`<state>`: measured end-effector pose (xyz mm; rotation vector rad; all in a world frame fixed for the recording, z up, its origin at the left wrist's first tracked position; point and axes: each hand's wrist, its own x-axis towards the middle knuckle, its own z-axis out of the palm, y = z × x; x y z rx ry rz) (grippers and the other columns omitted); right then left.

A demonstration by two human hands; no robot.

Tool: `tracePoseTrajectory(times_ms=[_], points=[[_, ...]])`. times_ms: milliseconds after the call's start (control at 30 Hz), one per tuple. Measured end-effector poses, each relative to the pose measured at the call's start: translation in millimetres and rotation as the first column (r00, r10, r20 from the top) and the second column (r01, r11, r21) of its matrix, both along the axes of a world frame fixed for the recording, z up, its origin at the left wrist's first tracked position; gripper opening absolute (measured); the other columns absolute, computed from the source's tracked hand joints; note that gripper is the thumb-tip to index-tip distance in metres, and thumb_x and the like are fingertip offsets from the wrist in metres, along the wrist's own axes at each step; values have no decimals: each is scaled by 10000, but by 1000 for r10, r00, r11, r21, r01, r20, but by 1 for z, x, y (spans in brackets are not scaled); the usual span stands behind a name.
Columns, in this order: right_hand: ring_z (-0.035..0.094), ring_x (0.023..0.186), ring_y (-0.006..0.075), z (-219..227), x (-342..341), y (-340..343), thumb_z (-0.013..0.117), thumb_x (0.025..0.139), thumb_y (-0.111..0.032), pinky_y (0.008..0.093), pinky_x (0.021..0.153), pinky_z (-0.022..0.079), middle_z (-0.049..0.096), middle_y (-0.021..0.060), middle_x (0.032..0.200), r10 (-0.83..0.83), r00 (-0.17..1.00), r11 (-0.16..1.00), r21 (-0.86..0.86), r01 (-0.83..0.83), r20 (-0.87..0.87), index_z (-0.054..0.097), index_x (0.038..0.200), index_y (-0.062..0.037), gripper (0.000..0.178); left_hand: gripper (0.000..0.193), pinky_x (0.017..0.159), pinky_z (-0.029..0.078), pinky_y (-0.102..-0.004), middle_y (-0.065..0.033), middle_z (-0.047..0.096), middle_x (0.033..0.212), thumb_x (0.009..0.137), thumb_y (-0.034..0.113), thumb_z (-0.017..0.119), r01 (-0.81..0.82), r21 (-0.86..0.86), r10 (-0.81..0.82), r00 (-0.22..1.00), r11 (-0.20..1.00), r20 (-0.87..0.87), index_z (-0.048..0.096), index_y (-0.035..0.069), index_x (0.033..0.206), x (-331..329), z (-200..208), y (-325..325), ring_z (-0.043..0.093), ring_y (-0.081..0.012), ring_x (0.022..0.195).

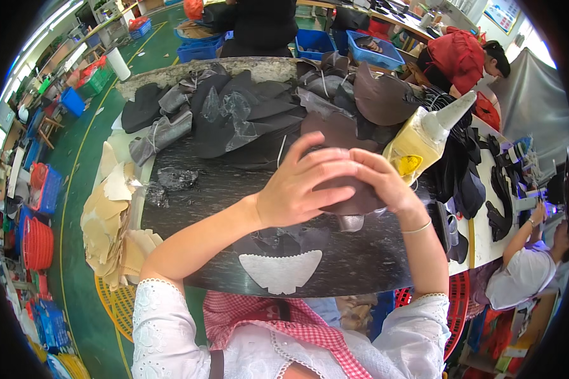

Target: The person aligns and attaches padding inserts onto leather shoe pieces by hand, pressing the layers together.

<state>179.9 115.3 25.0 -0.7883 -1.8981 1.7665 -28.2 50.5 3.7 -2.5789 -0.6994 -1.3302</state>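
My left hand (306,186) reaches over the worktable with its fingers stretched and spread. Its fingertips touch or overlap my right hand (385,180), whose fingers bend toward it and are partly hidden. Beneath both hands lies a dark brown, leather-like piece (354,197); I cannot tell whether either hand presses on it. A short silvery thing (351,223) pokes out just below, mostly covered. Close beside my right hand is a yellowish squeeze bottle (417,142) with a pale cone nozzle, tilted. Nearer to me lies a light grey piece with a toothed upper edge (281,271).
Dark cut pieces and clear plastic (240,114) are heaped along the table's far side. Tan sheets (114,221) are stacked at the left edge, above a yellow basket (117,306). Black straps (499,196) lie at right. Other people (455,60) work beyond the table and at right.
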Motion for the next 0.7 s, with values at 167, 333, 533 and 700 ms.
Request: tracePoseTrajectory(times_ms=[167,333,533,700], points=[[530,799,41,-12,16,-14,566,938,-122,204,685,435,597,-14,851,97,993,995,-3,-97,66,594,961,17,144,279,957,456,-346,-89,637,1155,807,11,643,364,-641,-238,931,676,278,663,46,1083,3,0,-18,602,-231,1078],[628,742,217,20,9,-40,671,794,-24,265,663,479,618,116,817,-483,861,108,964,241,-162,639,888,-18,100,240,912,481,-296,-106,673,1103,887,-25,544,317,-755,320,762,574,563,630,3,1109,2,15,-43,631,-175,1043],[626,666,222,-1,-19,-120,679,793,-20,310,606,495,591,112,809,-232,963,683,683,260,-135,598,873,7,116,375,928,474,-371,-185,583,1230,845,-74,534,10,-473,155,938,881,310,586,14,1206,14,-3,-93,589,-325,1115],[620,700,270,-21,-26,-134,644,794,18,331,591,482,578,134,816,-257,950,728,611,310,-176,570,851,28,94,436,881,491,-355,-215,443,1347,833,-53,577,93,-594,190,898,799,397,538,-4,1265,20,-14,-122,544,-320,1149]])
